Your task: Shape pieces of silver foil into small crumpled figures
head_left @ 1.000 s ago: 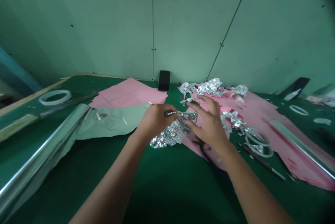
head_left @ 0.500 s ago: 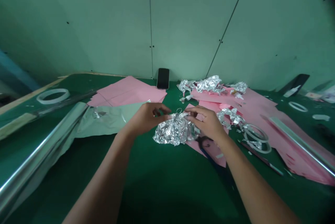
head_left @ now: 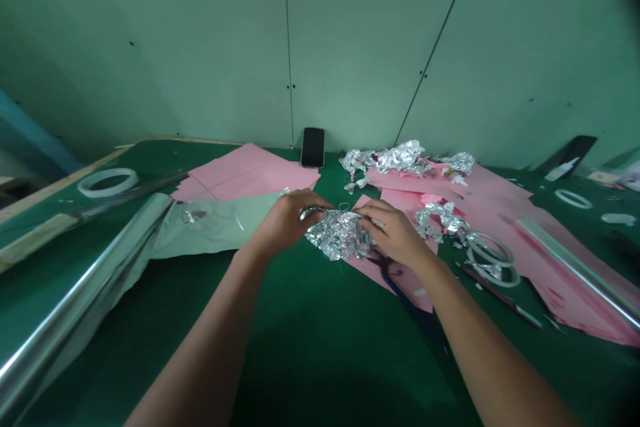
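Observation:
A crumpled piece of silver foil (head_left: 337, 235) sits between my two hands, with a small thin ring or loop (head_left: 344, 206) at its top edge. My left hand (head_left: 293, 214) pinches the foil's upper left edge with fingers and thumb. On the other side, my right hand (head_left: 393, 226) grips its upper right edge, fingers curled over it. Just under my right hand, dark-handled scissors (head_left: 387, 267) lie on a pink sheet (head_left: 367, 272), partly hidden by the hand and forearm.
Pink paper (head_left: 250, 174) lies back left, near a phone (head_left: 313, 147) leaning on the wall. Unrolled foil (head_left: 200, 230) extends left beside a tape roll (head_left: 107, 182). To the right are crumpled foil pieces (head_left: 400, 157), white rings (head_left: 493, 257), a cutter-like tool (head_left: 500, 295) and more pink paper (head_left: 495, 204).
The foil has tilted, its lower edge rising, and looks narrower between my hands. My left hand has shifted slightly right and my right hand slightly left. Both keep hold of the foil.

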Motion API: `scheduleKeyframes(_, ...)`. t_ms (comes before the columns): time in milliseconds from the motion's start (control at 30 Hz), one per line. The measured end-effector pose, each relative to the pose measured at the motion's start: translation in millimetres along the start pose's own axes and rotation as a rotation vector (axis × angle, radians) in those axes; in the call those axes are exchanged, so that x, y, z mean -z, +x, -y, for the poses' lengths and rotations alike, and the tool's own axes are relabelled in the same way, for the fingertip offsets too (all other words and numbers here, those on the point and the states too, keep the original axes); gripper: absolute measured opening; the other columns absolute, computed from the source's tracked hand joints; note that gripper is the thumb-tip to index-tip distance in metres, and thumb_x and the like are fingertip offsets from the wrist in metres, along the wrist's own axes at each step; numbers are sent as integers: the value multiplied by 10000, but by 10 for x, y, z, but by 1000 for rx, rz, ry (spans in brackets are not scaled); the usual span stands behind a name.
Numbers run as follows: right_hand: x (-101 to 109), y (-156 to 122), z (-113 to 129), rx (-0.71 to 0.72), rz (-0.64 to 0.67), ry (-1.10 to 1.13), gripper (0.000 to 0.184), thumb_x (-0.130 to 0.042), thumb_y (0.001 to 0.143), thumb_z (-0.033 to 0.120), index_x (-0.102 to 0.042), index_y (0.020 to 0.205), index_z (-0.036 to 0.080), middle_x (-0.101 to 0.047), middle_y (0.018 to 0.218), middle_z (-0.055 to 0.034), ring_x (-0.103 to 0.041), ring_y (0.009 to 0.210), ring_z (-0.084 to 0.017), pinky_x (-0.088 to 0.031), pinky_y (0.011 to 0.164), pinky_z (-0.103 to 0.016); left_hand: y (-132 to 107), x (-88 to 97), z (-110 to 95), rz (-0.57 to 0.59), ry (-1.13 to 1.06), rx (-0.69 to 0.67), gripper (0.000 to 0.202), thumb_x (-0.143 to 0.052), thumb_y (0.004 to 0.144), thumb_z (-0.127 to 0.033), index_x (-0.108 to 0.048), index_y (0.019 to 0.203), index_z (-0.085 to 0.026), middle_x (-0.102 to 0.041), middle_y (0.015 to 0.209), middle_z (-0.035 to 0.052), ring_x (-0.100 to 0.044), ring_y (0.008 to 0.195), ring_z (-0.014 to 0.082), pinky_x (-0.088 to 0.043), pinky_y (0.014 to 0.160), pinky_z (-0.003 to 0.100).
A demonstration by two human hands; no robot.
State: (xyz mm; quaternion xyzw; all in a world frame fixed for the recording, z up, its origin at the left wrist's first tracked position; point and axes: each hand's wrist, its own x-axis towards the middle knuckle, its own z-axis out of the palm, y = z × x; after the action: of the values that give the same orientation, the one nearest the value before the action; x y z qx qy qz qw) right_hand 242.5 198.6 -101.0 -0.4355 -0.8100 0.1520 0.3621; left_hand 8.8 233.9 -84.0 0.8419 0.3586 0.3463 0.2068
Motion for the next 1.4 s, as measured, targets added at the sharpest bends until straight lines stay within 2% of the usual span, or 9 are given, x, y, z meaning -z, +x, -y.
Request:
scheduleKeyframes(200, -40, 23, 5, -162, -95, 195, 213, -553, 891, 325, -692, 1026, 237, -689, 947, -41, -639, 891, -199, -511, 749, -342, 13, -12, -53, 35, -106, 72, 209, -526, 888, -267, -671, 1022, -198, -706, 1017, 65, -641, 895, 168, -512, 764, 296)
scheduleKeyframes(367, -25, 15, -47, -260, -30, 255, 295, -600, 852, 358, -672, 1112, 240, -707, 947, -47, -649, 814, -186, -523, 710, -356, 3, -25, 37, 81, -172, 107, 297, -648, 795, -264, -659, 1080, -181, -683, 1135, 85, -633, 1021, 202, -518, 852, 322)
scheduleKeyframes(500, 87, -25, -63, -258, 109, 242, 319, -662, 809, 328, -670, 1119, 251, -698, 1052, -67, -651, 886, -192, -542, 772, -397, -9, -32, 84, 83, -108, 117, 222, -594, 812, -207, -683, 1014, -200, -712, 1037, 61, -645, 962, 196, -517, 828, 329)
scheduleKeyframes(700, 82, -38, -63, -280, 131, 247, 219, -631, 834, 283, -701, 1037, 238, -708, 1045, -66, -667, 887, -195, -567, 764, -402, 8, -83, 58, 88, -151, 93, 201, -510, 844, -162, -666, 967, -191, -709, 992, 54, -642, 925, 177, -511, 828, 334)
scheduleKeyframes(833, 54, -43, -72, -223, 98, 136, 361, -629, 839, 300, -625, 1199, 280, -658, 1172, -80, -652, 972, -215, -560, 824, -449, 0, -118, 108, 43, -121, 74, 258, -515, 822, -145, -637, 1045, -193, -668, 1111, 79, -603, 1058, 207, -490, 904, 382)
scheduleKeyframes(1000, 201, -79, -100, -205, 146, 41, 525, -623, 841, 348, -480, 1345, 357, -599, 1269, -74, -603, 1114, -255, -539, 879, -492, -25, -32, 163, -17, -212, 36, 431, -539, 747, -111, -576, 1166, -203, -590, 1268, 100, -522, 1201, 223, -403, 1031, 421)
scheduleKeyframes(1100, 252, -99, -139, -201, 203, 86, 564, -624, 843, 333, -434, 1372, 383, -564, 1327, -64, -590, 1146, -248, -538, 887, -482, -39, 49, 148, 34, -264, 109, 375, -569, 786, -214, -579, 1160, -192, -604, 1244, 111, -559, 1145, 232, -445, 970, 406)
scheduleKeyframes(1200, 203, -104, -179, -219, 216, 110, 483, -646, 829, 311, -536, 1299, 330, -624, 1247, -78, -636, 1061, -242, -562, 833, -466, -54, 78, 146, 131, -207, 203, 373, -589, 802, -315, -590, 1149, -178, -650, 1138, 110, -621, 987, 225, -499, 826, 362)
scheduleKeyframes(1400, 87, -84, -208, -256, 101, 79, 330, -632, 841, 292, -646, 1167, 250, -670, 1159, -105, -662, 989, -234, -563, 811, -449, -67, 45, 229, 154, -277, 221, 255, -567, 758, -215, -640, 994, -148, -685, 897, 65, -634, 813, 192, -492, 727, 314)
